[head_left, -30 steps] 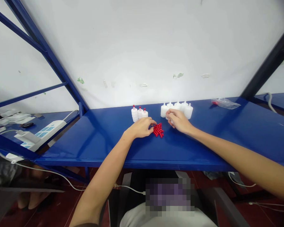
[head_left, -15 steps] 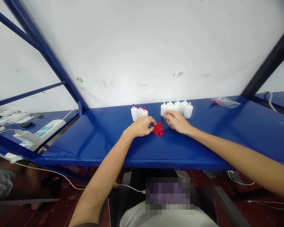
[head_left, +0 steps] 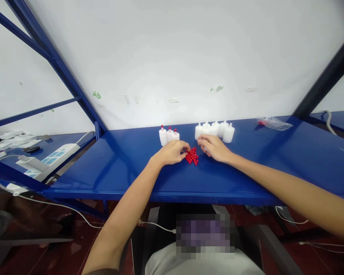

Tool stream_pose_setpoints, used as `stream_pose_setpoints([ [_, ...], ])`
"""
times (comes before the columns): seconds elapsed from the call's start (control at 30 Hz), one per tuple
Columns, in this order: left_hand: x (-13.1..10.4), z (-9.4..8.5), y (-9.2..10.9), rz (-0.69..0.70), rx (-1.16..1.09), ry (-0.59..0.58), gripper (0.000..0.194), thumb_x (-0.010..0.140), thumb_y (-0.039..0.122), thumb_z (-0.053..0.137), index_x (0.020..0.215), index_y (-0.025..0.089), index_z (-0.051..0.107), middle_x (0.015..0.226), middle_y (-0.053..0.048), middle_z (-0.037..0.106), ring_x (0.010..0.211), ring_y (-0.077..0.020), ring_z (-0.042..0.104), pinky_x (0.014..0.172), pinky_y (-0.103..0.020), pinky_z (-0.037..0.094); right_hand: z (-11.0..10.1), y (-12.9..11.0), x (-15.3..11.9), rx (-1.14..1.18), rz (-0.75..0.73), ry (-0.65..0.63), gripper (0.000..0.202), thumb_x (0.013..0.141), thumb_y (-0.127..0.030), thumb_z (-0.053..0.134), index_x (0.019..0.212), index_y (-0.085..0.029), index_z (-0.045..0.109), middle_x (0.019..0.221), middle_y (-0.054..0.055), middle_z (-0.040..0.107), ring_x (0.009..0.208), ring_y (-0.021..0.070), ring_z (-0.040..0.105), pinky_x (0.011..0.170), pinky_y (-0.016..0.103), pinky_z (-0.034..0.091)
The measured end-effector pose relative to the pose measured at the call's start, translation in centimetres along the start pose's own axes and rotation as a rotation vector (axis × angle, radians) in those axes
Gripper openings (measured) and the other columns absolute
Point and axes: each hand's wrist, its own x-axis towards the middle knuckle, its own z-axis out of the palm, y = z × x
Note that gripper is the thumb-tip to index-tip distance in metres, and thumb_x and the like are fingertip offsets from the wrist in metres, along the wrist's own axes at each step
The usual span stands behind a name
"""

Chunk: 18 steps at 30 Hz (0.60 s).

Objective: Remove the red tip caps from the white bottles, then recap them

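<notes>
A small pile of red caps (head_left: 192, 156) lies on the blue table between my hands. My left hand (head_left: 174, 152) is at the pile's left edge, its thumb and forefinger curled at the nearest caps; whether a cap is between them cannot be made out. My right hand (head_left: 213, 147) has its fingers curled together in front of a group of uncapped white bottles (head_left: 228, 134); anything it holds is hidden. Behind my left hand stand white bottles with red caps (head_left: 163, 135), partly covered by that hand.
A clear plastic bag (head_left: 275, 124) with something red lies at the table's (head_left: 126, 164) back right. On the left are a power strip (head_left: 55, 158), cables and a blue metal frame. A person's bare leg shows at the lower left.
Both hands keep nearly the same place and pose. The view has shifted very slightly, and the person's leg at the lower left has moved a little.
</notes>
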Motion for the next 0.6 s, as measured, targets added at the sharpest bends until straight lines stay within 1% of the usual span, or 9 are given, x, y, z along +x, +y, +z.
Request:
stream_pose_setpoints([
  [0.2, 0.10, 0.12, -0.05, 0.008, -0.024, 0.007, 0.021, 0.080, 0.008, 0.058, 0.096, 0.013, 0.071, 0.088, -0.007, 0.073, 0.077, -0.0170, 0.065, 0.073, -0.028, 0.050, 0.05, 0.15, 0.02, 0.014, 0.004, -0.008, 0.024, 0.090, -0.036, 0.043, 0.076, -0.020, 0.052, 0.053, -0.004, 0.049, 0.048, 0.0124, 0.047, 0.051, 0.026, 0.034],
  [0.4, 0.13, 0.16, -0.25, -0.021, -0.046, -0.001, 0.021, 0.081, 0.010, 0.058, 0.096, 0.011, 0.073, 0.087, -0.008, 0.074, 0.075, -0.0165, 0.066, 0.070, -0.027, 0.051, -0.02, 0.47, 0.23, 0.151, 0.042, -0.021, 0.024, 0.090, -0.031, 0.037, 0.076, -0.020, 0.053, 0.055, -0.002, 0.050, 0.047, 0.0131, 0.046, 0.049, 0.027, 0.034],
  [0.5, 0.09, 0.07, -0.22, -0.035, -0.042, 0.001, 0.019, 0.082, 0.011, 0.059, 0.095, 0.012, 0.073, 0.085, -0.008, 0.074, 0.073, -0.0161, 0.065, 0.069, -0.027, 0.051, -0.14, 0.43, 0.31, 0.120, 0.022, -0.032, 0.022, 0.087, -0.028, 0.040, 0.074, -0.019, 0.054, 0.059, -0.001, 0.052, 0.054, 0.0145, 0.050, 0.056, 0.028, 0.038],
  [0.6, 0.08, 0.00, -0.17, -0.035, -0.035, 0.000, 0.019, 0.081, 0.011, 0.059, 0.094, 0.012, 0.073, 0.084, -0.007, 0.073, 0.073, -0.0158, 0.065, 0.069, -0.026, 0.050, -0.33, 0.19, 0.32, 0.037, -0.015, -0.023, 0.027, 0.086, -0.030, 0.041, 0.068, -0.018, 0.058, 0.064, 0.001, 0.055, 0.061, 0.0154, 0.052, 0.063, 0.029, 0.038],
])
